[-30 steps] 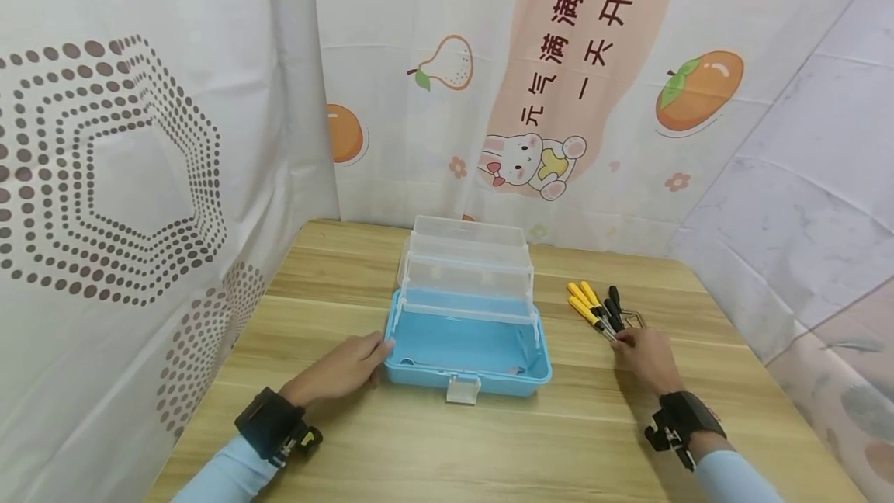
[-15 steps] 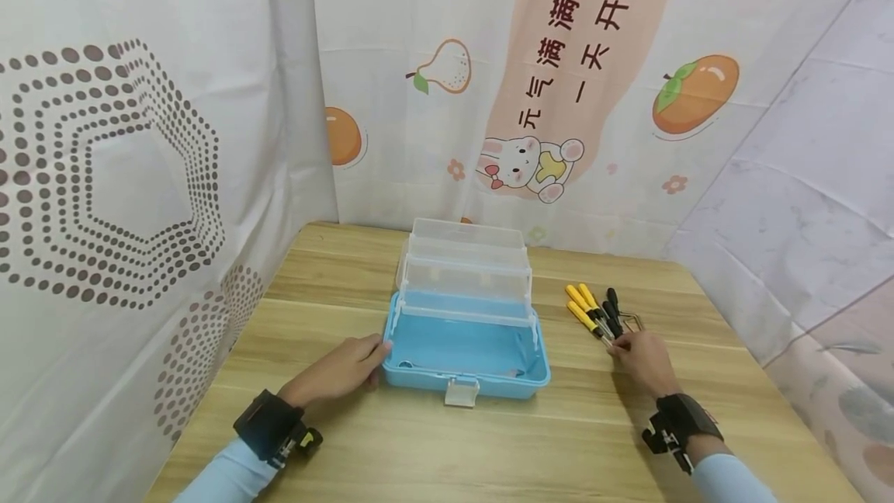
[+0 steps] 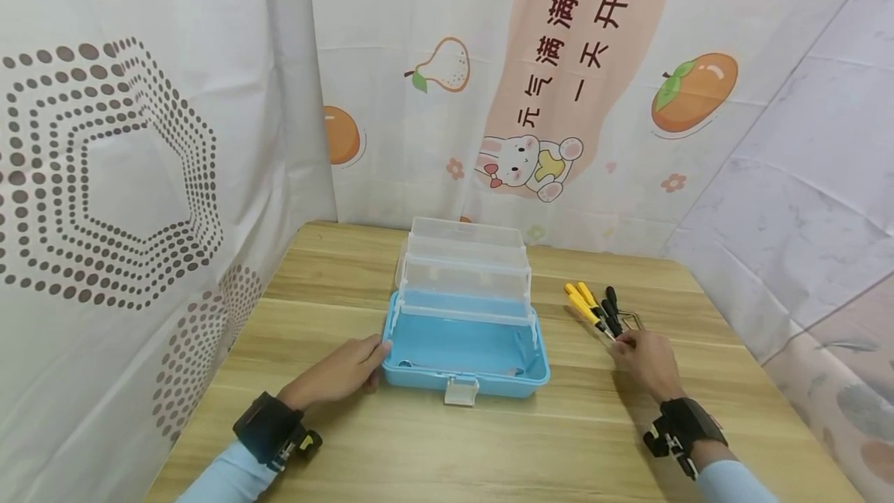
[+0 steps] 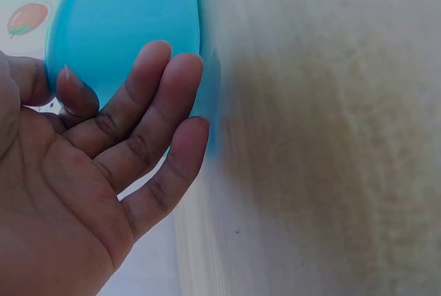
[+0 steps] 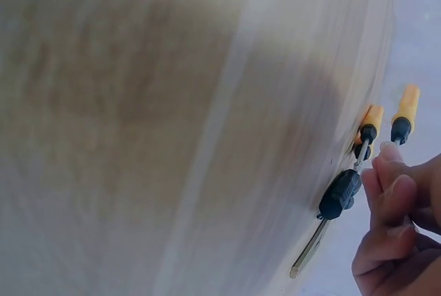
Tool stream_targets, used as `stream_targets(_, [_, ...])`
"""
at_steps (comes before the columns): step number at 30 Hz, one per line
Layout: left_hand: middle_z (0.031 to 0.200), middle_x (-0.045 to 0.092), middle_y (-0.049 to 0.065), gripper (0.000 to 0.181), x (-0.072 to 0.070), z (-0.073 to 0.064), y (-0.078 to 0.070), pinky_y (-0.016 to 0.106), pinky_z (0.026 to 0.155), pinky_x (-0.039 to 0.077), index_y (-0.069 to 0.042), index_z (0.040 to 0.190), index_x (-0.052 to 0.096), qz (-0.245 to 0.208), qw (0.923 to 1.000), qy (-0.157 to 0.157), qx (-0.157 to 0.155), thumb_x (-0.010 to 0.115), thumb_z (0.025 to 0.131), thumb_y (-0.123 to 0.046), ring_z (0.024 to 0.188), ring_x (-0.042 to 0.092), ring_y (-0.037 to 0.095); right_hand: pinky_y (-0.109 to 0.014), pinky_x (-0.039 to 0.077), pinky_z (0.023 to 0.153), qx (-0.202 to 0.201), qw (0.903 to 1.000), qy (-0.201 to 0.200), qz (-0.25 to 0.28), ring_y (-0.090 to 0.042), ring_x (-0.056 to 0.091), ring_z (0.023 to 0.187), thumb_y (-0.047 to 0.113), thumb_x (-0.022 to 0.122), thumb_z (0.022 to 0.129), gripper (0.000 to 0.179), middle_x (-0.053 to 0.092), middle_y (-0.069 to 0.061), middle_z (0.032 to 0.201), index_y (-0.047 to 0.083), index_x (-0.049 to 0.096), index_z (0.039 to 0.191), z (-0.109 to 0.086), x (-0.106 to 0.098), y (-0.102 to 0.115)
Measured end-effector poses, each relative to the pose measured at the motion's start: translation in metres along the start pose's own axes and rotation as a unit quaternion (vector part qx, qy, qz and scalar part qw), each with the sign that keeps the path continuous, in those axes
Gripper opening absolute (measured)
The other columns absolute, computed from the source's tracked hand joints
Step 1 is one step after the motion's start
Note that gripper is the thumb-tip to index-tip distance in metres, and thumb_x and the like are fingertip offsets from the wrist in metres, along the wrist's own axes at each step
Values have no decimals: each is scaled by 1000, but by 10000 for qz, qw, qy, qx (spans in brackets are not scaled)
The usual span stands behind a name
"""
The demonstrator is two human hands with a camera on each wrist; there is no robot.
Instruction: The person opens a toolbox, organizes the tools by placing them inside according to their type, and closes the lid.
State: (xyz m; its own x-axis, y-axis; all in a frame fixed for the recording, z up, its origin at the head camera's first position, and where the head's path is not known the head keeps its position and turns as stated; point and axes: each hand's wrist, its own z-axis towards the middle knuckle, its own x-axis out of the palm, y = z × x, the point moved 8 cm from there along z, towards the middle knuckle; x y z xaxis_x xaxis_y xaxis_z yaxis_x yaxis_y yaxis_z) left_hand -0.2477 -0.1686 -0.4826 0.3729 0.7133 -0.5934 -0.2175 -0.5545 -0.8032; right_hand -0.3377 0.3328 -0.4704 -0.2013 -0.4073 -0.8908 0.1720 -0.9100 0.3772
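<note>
A blue toolbox stands on the table, its translucent trays folded up and back. My left hand holds its left wall at the rim; in the left wrist view the other fingers lie loosely along the outside. To the right, my right hand pinches a yellow-handled screwdriver by its shaft. That handle is lifted off the table, apart from the other yellow-handled screwdrivers. Beside them lie black-handled screwdrivers; my fingers hide part of the shafts.
A bent metal piece lies by the black handles. Inside the toolbox, a small ring-ended metal thing shows near the front left. A clear latch hangs at the front. Printed curtains border the wooden table.
One yellow-handled screwdriver has risen slightly in my right hand, its handle now overlapping the others in the head view. My left hand stays on the toolbox.
</note>
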Motion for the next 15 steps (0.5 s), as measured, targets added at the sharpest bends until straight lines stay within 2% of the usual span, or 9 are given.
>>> stream_targets(10, [74, 63, 2, 48, 3, 1, 2, 32, 64, 47, -11, 98, 57, -58, 10000, 54, 59, 28, 113, -46, 67, 57, 19, -31, 39, 56, 262, 9993, -120, 256, -19, 53, 65, 4, 72, 95, 8, 69, -9, 77, -3, 73, 90, -2, -4, -1])
stream_targets(15, [73, 62, 2, 49, 3, 1, 1, 31, 62, 45, -10, 96, 56, -45, 9999, 85, 59, 28, 114, -46, 64, 55, 17, -28, 40, 54, 110, 9990, -328, 271, -17, 54, 63, 4, 73, 94, 8, 70, -9, 76, -3, 73, 90, -3, -9, 5])
